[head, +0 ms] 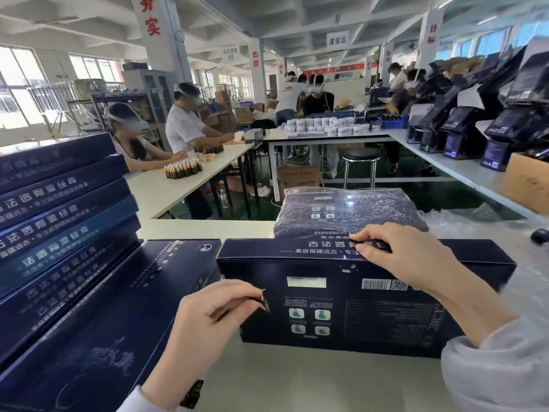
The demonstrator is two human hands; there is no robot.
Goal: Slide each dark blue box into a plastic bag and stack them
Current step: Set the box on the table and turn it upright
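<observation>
A worker's right hand (407, 257) clasps the far top edge of a dark blue box (341, 310) lying barcode face up on the counter (297, 379), its fingers (371, 237) curled over the printed spine; the spine reads "古法透骨" before the hand covers the rest, with "来自苗疆远古·专注" beneath. The left hand (208, 319) is at the box's near-left corner, fingers (237, 292) closed in a narrow pinch on a small dark tab (263, 299); whether the tab is part of the box cannot be told. The upturned face carries one barcode (375, 283), one QR code (399, 284) and four pale icons (309, 321) set two by two. Just behind, touching the far edge, sits a bagged stack (347, 209) of the same boxes under crinkled film, its number unclear; loose plastic bags (475, 221) lie to the right. At least six unbagged boxes (62, 221) with the same title lean in a pile on the left. Overhead, a hanging sign (337, 40) reads "灌装区"; pillars bear "务实" (152, 25), "态度" (255, 58) and "目标" (431, 34). Two seated workers (184, 126) in headsets handle small amber bottles (182, 169) at the next counter.
</observation>
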